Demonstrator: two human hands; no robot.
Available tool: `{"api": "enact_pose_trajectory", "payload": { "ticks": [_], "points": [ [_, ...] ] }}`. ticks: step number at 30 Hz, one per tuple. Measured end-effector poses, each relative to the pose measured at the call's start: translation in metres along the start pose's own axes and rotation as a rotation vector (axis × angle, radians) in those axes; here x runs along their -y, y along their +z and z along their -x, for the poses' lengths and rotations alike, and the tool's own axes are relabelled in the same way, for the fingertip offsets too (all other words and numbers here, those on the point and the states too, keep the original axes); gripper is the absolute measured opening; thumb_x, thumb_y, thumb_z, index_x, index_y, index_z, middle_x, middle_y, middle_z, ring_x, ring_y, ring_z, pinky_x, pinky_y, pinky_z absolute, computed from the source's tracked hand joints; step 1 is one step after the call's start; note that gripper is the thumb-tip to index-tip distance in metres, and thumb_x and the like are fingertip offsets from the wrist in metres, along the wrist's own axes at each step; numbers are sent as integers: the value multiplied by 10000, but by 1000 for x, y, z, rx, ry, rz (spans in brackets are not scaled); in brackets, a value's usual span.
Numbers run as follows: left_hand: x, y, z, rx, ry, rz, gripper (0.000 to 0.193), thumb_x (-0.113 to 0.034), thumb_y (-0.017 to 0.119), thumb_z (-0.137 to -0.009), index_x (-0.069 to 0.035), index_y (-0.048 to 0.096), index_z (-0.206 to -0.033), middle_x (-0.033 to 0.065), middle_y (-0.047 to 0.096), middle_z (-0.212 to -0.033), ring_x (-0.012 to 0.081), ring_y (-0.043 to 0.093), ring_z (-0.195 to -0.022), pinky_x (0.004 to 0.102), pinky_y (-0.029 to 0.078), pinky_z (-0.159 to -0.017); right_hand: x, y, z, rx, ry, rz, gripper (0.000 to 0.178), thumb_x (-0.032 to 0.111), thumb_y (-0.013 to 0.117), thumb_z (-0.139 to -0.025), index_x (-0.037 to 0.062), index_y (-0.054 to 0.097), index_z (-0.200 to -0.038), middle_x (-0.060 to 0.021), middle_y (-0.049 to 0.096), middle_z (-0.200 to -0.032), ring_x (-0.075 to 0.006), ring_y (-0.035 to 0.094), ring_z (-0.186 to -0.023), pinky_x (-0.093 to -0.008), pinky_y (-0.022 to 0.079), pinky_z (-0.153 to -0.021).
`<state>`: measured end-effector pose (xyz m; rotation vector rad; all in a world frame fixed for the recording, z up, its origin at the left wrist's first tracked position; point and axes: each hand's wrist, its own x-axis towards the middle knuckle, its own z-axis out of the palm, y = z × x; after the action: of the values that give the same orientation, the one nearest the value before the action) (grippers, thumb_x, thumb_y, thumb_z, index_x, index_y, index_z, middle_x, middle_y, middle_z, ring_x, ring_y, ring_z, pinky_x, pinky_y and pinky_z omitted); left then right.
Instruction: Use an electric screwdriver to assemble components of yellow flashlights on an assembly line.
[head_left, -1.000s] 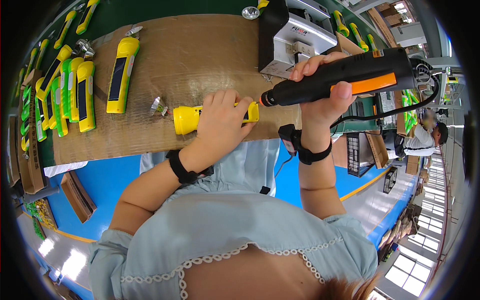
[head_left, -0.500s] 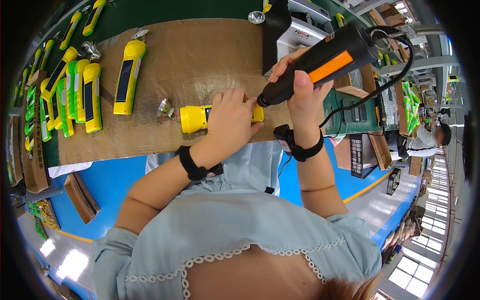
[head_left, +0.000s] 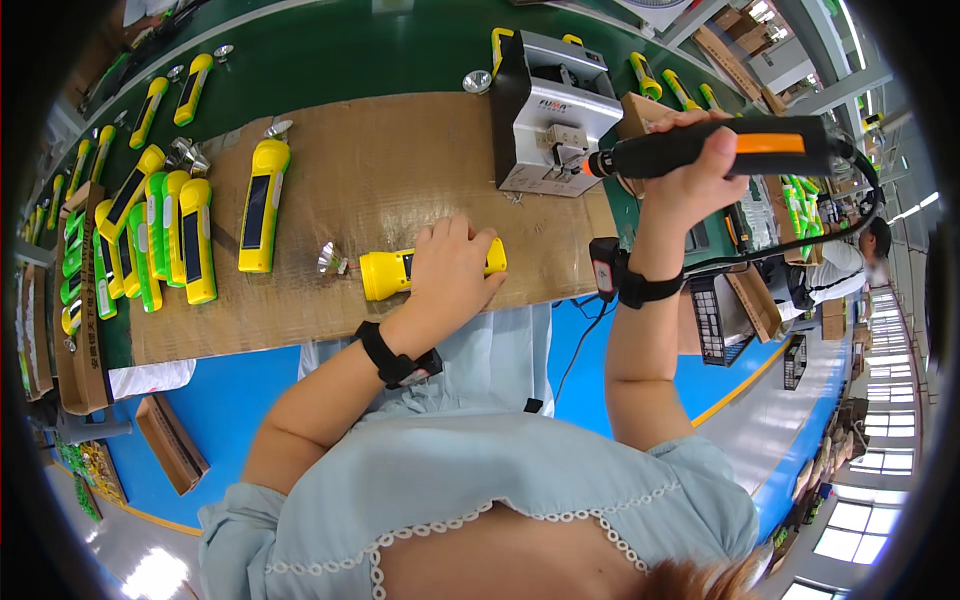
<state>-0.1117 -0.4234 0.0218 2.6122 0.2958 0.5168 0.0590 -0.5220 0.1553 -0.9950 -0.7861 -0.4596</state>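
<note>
The yellow flashlight [head_left: 382,276] lies near the front edge of the cardboard sheet [head_left: 370,160], its head pointing left and the left hand [head_left: 450,268] wrapped over its middle, fingers closed on the body. Should that hold slacken, the flashlight could twist or roll, and toward the person only a narrow strip of board separates it from the drop to the blue floor [head_left: 582,375]. Just beside its head sits a silvery reflector [head_left: 331,260], seemingly joined by a thin wire; a leftward shove could bend it or tug the lead. Farther off, the right hand [head_left: 697,170] grips a black-and-orange electric screwdriver [head_left: 770,148], nose at the front of the metal machine [head_left: 555,105]; whether the bit touches is too small to tell. A crooked approach might scrape that front, and the black cable [head_left: 800,240] trailing rightward could snag near the wrist. For sideways travel, the single panelled flashlight [head_left: 262,205] sets the left limit and the machine the right; the widest room runs across the cardboard between them, up to its far edge, where the green counter [head_left: 330,62] continues.
</note>
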Motion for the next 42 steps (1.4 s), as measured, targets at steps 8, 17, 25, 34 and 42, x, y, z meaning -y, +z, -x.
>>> {"api": "enact_pose_trajectory", "payload": {
  "ticks": [8, 17, 25, 34, 42],
  "points": [
    [-5, 15, -15, -83, 111, 116, 456, -201, 746, -637, -43, 559, -1022, 126, 519, -1011, 291, 484, -1010, 409, 367, -855, -36, 7, -6, 74, 139, 137, 209, 47, 665, -806, -12, 487, -896, -81, 581, -688, -144, 576, -550, -259, 471, -526],
    [37, -63, 35, -127, 30, 28, 584, -239, 784, -594, -58, 535, -1091, 126, 512, -1091, 314, 460, -1062, 435, 329, -926, -7, 0, 24, 138, 398, -228, 339, 294, 615, -848, -6, 481, -930, -121, 547, -694, -202, 564, -565, -302, 488, -520],
    [59, -42, 41, -197, 32, 14, 500, -309, 770, -606, -107, 596, -1028, 54, 576, -979, 257, 504, -981, 413, 329, -886, 30, 53, 94, 302, 461, -392, 618, 442, 694, -759, -11, 431, -1085, -113, 557, -728, -201, 580, -623, -305, 505, -570],
    [60, -38, 42, -242, 20, 39, 422, -285, 761, -609, -130, 614, -973, 31, 592, -924, 242, 520, -945, 407, 343, -869, 25, 66, 115, 443, 379, -337, 532, 290, 716, -769, -2, 416, -1097, -118, 564, -768, -197, 578, -681, -309, 500, -625],
    [63, -34, 45, -251, 12, 16, 421, -283, 762, -605, -123, 615, -966, 34, 586, -917, 243, 517, -937, 412, 344, -876, 21, 67, 116, 349, 361, -314, 510, 335, 718, -768, 16, 433, -1045, -127, 571, -750, -207, 588, -648, -320, 512, -607]
  ]
}}
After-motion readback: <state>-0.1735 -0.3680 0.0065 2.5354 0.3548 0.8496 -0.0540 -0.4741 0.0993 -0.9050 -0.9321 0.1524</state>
